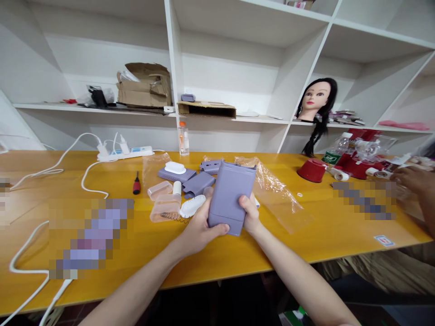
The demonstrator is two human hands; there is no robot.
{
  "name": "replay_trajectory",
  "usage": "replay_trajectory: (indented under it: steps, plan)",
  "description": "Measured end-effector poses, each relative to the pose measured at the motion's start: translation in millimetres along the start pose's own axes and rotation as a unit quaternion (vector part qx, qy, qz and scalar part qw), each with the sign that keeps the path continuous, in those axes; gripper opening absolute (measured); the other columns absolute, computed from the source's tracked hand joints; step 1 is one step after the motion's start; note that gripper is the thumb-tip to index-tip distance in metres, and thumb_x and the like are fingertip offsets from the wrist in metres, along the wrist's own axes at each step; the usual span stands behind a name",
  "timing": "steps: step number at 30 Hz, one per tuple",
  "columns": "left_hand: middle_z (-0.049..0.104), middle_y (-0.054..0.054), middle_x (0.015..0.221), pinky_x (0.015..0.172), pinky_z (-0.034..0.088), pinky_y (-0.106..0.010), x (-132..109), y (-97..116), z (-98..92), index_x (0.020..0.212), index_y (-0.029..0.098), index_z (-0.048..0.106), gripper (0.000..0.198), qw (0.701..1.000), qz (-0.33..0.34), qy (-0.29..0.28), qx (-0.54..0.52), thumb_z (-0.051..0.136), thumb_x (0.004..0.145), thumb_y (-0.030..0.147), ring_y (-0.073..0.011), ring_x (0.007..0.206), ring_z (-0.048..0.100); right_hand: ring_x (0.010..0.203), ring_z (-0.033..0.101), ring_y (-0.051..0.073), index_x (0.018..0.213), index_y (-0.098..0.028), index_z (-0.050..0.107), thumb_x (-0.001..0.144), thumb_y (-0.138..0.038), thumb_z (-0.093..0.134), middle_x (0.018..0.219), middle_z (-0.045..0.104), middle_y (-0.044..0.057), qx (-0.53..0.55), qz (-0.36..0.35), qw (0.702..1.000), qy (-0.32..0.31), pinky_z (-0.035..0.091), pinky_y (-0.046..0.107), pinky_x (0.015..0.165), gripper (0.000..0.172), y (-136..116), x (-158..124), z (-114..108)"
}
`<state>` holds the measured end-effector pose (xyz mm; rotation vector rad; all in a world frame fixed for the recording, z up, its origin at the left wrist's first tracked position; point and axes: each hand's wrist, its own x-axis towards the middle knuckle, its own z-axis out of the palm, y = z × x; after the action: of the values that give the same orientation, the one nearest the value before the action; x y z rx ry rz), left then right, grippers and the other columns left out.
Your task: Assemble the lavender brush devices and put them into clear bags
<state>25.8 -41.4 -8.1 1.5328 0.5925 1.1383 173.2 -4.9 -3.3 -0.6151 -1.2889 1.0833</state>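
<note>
Both hands hold a purple plastic casing (231,192) upright above the front of the table. My left hand (200,226) grips its lower left side, thumb across the bottom section. On the right side, my right hand (251,212) wraps the edge with its thumb on the face. Behind the casing lie more purple plastic parts (199,183), one with a white oval piece (175,168) on top. Left of my left hand are a white bristled oval piece (192,206), a metal spring (173,217), clear plastic cups (165,211) and a small white cylinder (177,188).
A screwdriver (136,184) and power strip (125,154) are on the left, with white cables. Clear plastic bags (275,188) lie behind my hands. At right are a red cup (311,170), a bottle (336,149) and another person's hand (413,179). Shelves (231,54) rise behind.
</note>
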Motion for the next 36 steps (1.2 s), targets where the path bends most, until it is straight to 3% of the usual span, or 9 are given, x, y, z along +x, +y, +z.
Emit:
replay_trajectory:
  steps: [5,9,15,21,25,28,31,34,36]
  plan:
    - [0.053,-0.009,0.122,0.082,0.046,-0.034,3,-1,-1.8,0.126,0.020,0.040,0.064,1.000,-0.020,0.015,0.011,0.068,0.069,0.027,-0.0250,0.105,0.053,0.071,0.055,0.022,0.085,-0.021,0.060,0.063,-0.053,0.059,0.078,0.060,0.004,0.000,0.015,1.000,0.002,0.047,0.036,0.067,0.039,-3,2,4]
    - [0.060,-0.006,0.110,0.075,0.046,-0.031,6,1,-4.1,0.125,0.021,0.041,0.074,0.997,-0.072,0.009,-0.018,0.075,0.059,0.024,-0.0220,0.095,0.056,0.070,0.055,0.022,0.091,-0.022,0.059,0.062,-0.055,0.062,0.079,0.061,0.003,-0.019,-0.018,1.000,-0.017,0.046,0.035,0.066,0.044,-5,2,6]
    - [0.066,-0.004,0.085,0.071,0.045,-0.029,10,5,-6.5,0.097,0.014,0.061,0.045,0.987,-0.141,-0.019,-0.070,0.077,0.056,0.017,-0.0180,0.080,0.059,0.074,0.056,0.024,0.095,-0.023,0.059,0.064,-0.064,0.056,0.080,0.063,0.004,-0.086,-0.065,0.994,-0.009,0.047,0.037,0.070,0.051,-7,0,5]
    - [0.067,-0.005,0.095,0.079,0.044,-0.028,9,7,-6.7,0.100,0.015,0.063,0.043,0.985,-0.140,-0.019,-0.103,0.075,0.059,0.021,-0.0179,0.088,0.059,0.084,0.060,0.028,0.100,-0.022,0.058,0.059,-0.072,0.055,0.083,0.065,0.006,-0.045,-0.048,0.998,-0.023,0.047,0.044,0.081,0.064,-5,2,6]
    - [0.068,-0.005,0.087,0.074,0.045,-0.027,10,7,-7.0,0.092,0.014,0.065,0.038,0.989,-0.132,-0.028,-0.060,0.076,0.057,0.022,-0.0177,0.083,0.060,0.083,0.061,0.028,0.103,-0.023,0.057,0.057,-0.070,0.060,0.087,0.066,0.006,-0.017,-0.041,0.999,-0.031,0.049,0.044,0.078,0.066,-1,2,5]
    - [0.067,-0.004,0.082,0.069,0.046,-0.028,11,6,-7.1,0.088,0.013,0.065,0.036,0.994,-0.109,0.030,-0.004,0.076,0.055,0.024,-0.0178,0.076,0.060,0.084,0.062,0.027,0.107,-0.023,0.055,0.058,-0.064,0.065,0.091,0.066,0.006,-0.014,-0.041,0.998,-0.037,0.049,0.043,0.077,0.064,-3,3,7]
    - [0.067,-0.003,0.081,0.067,0.047,-0.030,12,5,-8.5,0.089,0.015,0.062,0.037,0.978,-0.062,0.146,0.137,0.073,0.056,0.026,-0.0187,0.074,0.060,0.088,0.060,0.024,0.111,-0.025,0.052,0.059,-0.053,0.073,0.100,0.064,0.006,-0.017,-0.085,0.996,0.016,0.049,0.039,0.079,0.063,-10,5,14]
    - [0.065,-0.001,0.078,0.066,0.048,-0.031,11,2,-10.4,0.088,0.018,0.060,0.029,0.906,0.013,0.253,0.339,0.069,0.062,0.028,-0.0194,0.073,0.061,0.098,0.058,0.023,0.117,-0.027,0.047,0.056,-0.048,0.076,0.116,0.056,0.007,0.009,-0.134,0.988,0.075,0.048,0.037,0.083,0.071,-19,2,25]
    - [0.065,-0.002,0.078,0.066,0.049,-0.031,10,0,-10.0,0.087,0.019,0.059,0.025,0.849,0.093,0.285,0.436,0.065,0.066,0.028,-0.0201,0.074,0.062,0.103,0.056,0.024,0.122,-0.029,0.041,0.055,-0.045,0.078,0.121,0.052,0.008,0.028,-0.136,0.986,0.092,0.048,0.038,0.086,0.078,-24,-3,34]
